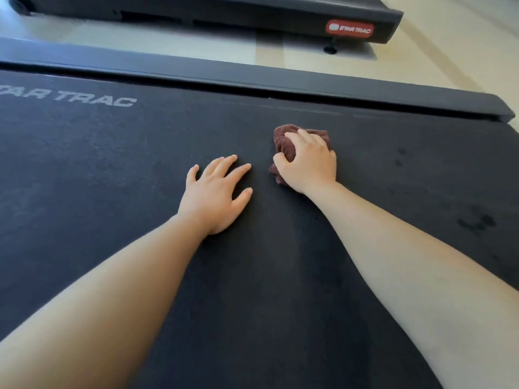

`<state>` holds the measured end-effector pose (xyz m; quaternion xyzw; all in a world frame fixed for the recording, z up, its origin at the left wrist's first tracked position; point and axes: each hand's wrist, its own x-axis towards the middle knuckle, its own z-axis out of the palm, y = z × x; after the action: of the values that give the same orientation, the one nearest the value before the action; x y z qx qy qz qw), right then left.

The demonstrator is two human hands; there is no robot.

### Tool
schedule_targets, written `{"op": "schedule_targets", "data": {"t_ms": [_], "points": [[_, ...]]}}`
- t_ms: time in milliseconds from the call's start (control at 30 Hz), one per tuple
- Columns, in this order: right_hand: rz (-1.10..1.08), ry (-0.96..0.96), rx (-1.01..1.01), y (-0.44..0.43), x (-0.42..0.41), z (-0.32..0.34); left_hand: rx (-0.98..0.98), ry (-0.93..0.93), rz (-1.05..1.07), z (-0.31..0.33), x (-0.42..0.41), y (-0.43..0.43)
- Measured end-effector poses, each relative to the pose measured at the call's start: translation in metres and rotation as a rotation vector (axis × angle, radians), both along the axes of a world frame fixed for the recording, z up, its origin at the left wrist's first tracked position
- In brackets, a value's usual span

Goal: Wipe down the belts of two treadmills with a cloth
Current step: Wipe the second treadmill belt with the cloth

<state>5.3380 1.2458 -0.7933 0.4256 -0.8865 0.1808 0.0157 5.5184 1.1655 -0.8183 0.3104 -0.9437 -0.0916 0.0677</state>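
Observation:
A wide black treadmill belt fills most of the view, with white STAR TRAC lettering at its far left. My right hand grips a bunched dark brown cloth and presses it on the belt past the middle. My left hand lies flat on the belt just left of it, fingers spread, holding nothing. A second treadmill stands across the floor at the top, only its end showing.
The near treadmill's dark side rail runs along the belt's far edge. Pale floor separates the two machines. A red STAR TRAC badge marks the far treadmill's corner. Darker spots show on the belt at right.

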Motion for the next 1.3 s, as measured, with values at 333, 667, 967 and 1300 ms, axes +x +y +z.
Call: {"op": "schedule_targets", "data": {"t_ms": [333, 667, 967, 1300], "points": [[-0.024, -0.068, 0.017, 0.165, 0.097, 0.003, 0.048, -0.024, -0.011, 0.004, 0.018, 0.049], [-0.027, -0.029, 0.037, 0.232, 0.145, 0.006, 0.018, -0.025, -0.171, 0.005, 0.022, 0.097], [-0.052, -0.028, -0.040, 0.182, 0.087, 0.002, 0.049, 0.018, -0.080, 0.005, -0.008, 0.060], [0.004, -0.011, -0.076, 0.055, -0.024, -0.004, 0.075, 0.012, 0.215, 0.007, -0.083, -0.006]]}}
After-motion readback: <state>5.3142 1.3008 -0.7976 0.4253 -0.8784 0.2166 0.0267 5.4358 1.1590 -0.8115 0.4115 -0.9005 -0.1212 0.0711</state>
